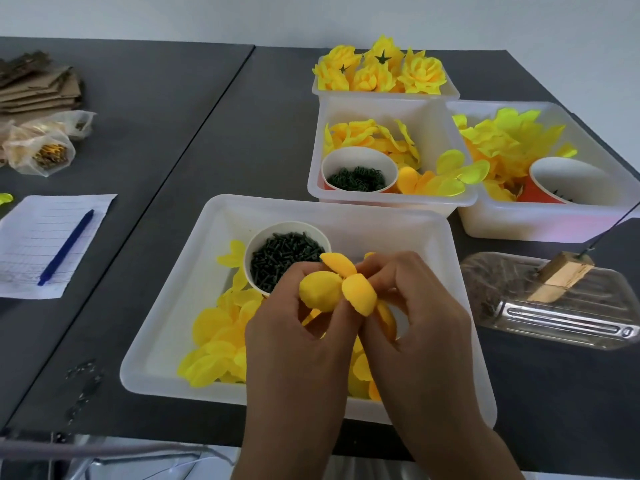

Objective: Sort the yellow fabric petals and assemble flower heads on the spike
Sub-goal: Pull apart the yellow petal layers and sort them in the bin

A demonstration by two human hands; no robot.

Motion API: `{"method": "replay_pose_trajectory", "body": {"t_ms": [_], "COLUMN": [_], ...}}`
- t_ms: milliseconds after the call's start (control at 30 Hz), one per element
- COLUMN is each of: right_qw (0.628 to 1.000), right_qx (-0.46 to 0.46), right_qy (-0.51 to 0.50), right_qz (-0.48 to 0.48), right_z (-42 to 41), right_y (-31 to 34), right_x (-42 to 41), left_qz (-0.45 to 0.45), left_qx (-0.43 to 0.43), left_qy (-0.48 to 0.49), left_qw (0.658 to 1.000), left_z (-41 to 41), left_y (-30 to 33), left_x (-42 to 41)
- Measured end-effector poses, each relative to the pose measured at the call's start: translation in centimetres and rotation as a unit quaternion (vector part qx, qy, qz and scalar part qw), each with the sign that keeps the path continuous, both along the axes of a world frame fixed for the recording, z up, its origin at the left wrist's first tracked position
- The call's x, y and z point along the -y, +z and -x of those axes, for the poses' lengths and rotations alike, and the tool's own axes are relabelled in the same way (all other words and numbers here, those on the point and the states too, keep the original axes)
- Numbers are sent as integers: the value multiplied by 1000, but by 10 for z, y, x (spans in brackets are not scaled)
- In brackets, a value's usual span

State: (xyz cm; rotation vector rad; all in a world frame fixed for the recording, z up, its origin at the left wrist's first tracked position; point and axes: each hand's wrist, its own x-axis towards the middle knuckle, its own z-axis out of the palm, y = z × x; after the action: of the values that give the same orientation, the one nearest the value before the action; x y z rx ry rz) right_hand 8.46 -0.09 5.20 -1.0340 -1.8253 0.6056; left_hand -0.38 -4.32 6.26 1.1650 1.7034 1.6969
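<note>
Both hands hover over the near white tray, pinching one yellow fabric petal piece between them. My left hand grips its left lobe and my right hand holds the right side. Loose yellow petals lie in the tray beside a paper cup of dark green pins. The thin wire spike rises from a wooden block at the right.
Behind are three white bins: finished yellow flower heads, petals with a cup of green rings, and petals with an orange cup. A clear plastic tray holds the block. Paper and a blue pen lie left.
</note>
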Motion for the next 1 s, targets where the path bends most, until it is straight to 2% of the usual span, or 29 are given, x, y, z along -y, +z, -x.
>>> {"method": "replay_pose_trajectory", "body": {"t_ms": [133,200,367,600,800,1000], "right_qw": [999,997,998,994,985,994], "right_qx": [-23,-27,-14,-22,-77,28], "right_qy": [0,0,-21,-68,-67,-4], "right_qz": [41,68,64,82,138,106], "right_z": [0,-1,-4,-11,-17,-21], "right_y": [-5,-5,-3,2,5,8], "right_x": [4,5,5,1,-11,-18], "left_qz": [10,20,45,26,-8,15], "left_qx": [-40,-86,-172,-192,-194,-231], "left_qy": [5,28,61,82,90,69], "left_qw": [999,996,982,978,977,970], "left_z": [4,3,-2,-16,-19,-14], "left_y": [-1,-2,-11,-10,-10,-15], "left_x": [3,4,2,3,2,0]}}
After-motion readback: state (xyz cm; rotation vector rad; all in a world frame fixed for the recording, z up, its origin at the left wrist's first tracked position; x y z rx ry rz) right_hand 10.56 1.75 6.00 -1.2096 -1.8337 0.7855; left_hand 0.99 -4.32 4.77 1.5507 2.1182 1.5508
